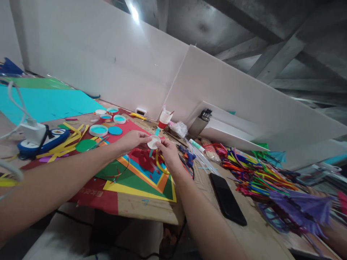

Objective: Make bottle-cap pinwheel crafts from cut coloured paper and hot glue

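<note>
My left hand (137, 141) and my right hand (168, 150) pinch a small white disc (154, 142) between them, one at each side. Light-blue paper strips (157, 131) stick out above and below the disc. Under my hands lie overlapping sheets of coloured paper, with a yellow sheet (141, 193) lowest and red, blue, orange and green above it. Close to my right hand are a yellow ring (160, 165) and a blue glue gun (190, 158). Several round lids with light-blue insides, one a white-rimmed lid (98, 130), stand beyond my left forearm.
A paper cup (165, 119) holding pencils stands at the back. On the right lie a black phone (227, 198), a heap of pipe cleaners (252, 169) and a purple paper fan (300, 207). A blue power strip (43, 142) with cables sits left, near yellow paper strips (67, 142).
</note>
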A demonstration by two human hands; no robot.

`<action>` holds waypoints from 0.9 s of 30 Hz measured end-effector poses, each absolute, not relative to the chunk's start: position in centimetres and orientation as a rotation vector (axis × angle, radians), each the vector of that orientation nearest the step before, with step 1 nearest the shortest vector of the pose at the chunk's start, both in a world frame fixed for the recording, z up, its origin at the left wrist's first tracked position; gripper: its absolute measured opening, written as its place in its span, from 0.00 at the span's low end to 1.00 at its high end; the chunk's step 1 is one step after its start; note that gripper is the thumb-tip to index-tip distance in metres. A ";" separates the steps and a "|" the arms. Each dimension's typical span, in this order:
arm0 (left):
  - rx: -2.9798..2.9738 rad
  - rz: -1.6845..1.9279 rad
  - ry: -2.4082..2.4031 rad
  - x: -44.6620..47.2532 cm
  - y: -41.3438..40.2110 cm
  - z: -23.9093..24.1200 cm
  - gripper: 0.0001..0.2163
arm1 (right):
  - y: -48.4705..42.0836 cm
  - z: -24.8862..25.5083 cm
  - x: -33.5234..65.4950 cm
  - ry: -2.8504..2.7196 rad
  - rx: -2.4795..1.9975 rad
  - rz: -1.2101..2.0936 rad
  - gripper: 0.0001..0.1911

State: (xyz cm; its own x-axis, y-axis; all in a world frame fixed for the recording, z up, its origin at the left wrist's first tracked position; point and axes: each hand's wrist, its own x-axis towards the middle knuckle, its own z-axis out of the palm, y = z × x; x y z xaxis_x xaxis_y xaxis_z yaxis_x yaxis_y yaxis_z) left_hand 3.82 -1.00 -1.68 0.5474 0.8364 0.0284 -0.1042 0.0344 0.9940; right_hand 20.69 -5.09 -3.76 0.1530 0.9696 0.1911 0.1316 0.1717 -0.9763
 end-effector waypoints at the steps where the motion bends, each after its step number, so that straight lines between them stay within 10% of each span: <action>1: 1.346 0.820 0.706 3.8 -1.1 -1.6 0.15 | -5.2 -3.7 20.7 -1.249 -1.233 0.895 0.13; 27: 2.108 0.621 1.398 3.0 0.7 -2.9 0.11 | -6.9 -3.8 19.5 -1.584 -1.443 0.370 0.12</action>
